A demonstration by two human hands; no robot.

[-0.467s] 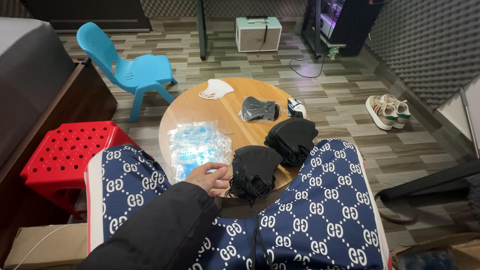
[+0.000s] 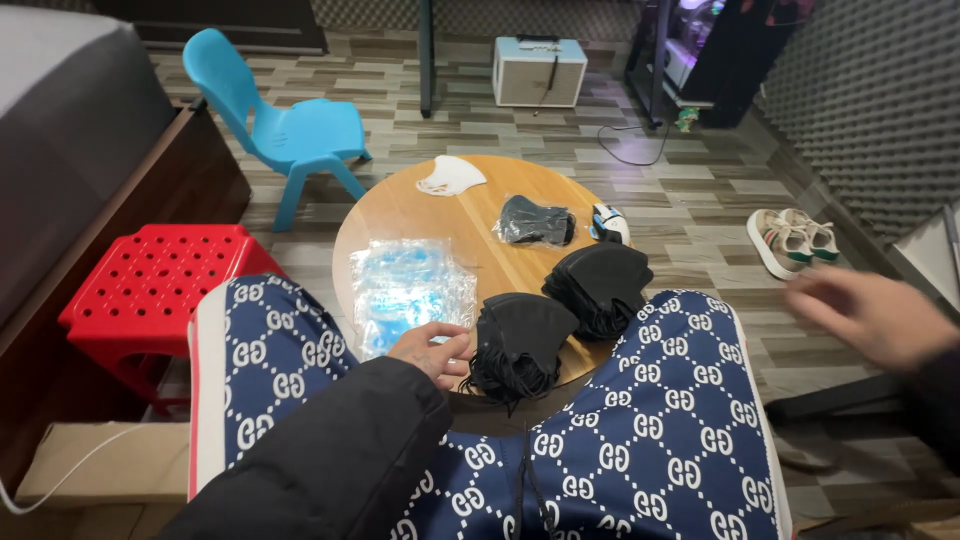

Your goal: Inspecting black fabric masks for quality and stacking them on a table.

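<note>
My left hand (image 2: 432, 350) rests at the near edge of the round wooden table (image 2: 480, 200), touching the nearer stack of black face masks (image 2: 520, 340); whether it grips them is unclear. A second black stack (image 2: 598, 285) lies just right of it. Clear plastic bags with blue masks (image 2: 410, 290) lie beside my left hand. My right hand (image 2: 870, 315) is blurred in the air at the right, off the table, fingers loosely spread and holding nothing. A bagged black mask (image 2: 535, 222), a white mask (image 2: 450, 176) and a small white-and-blue object (image 2: 607, 222) sit further back.
A red plastic stool (image 2: 150, 290) stands at the left, a blue child's chair (image 2: 285, 130) behind it. A pair of shoes (image 2: 795, 240) lies on the wood floor at the right. A small white box (image 2: 538, 70) with a cable sits at the back. My patterned blue trousers (image 2: 640, 440) fill the foreground.
My right hand has come into view at the right edge, blurred in motion. My left hand stays at the nearer black stack.
</note>
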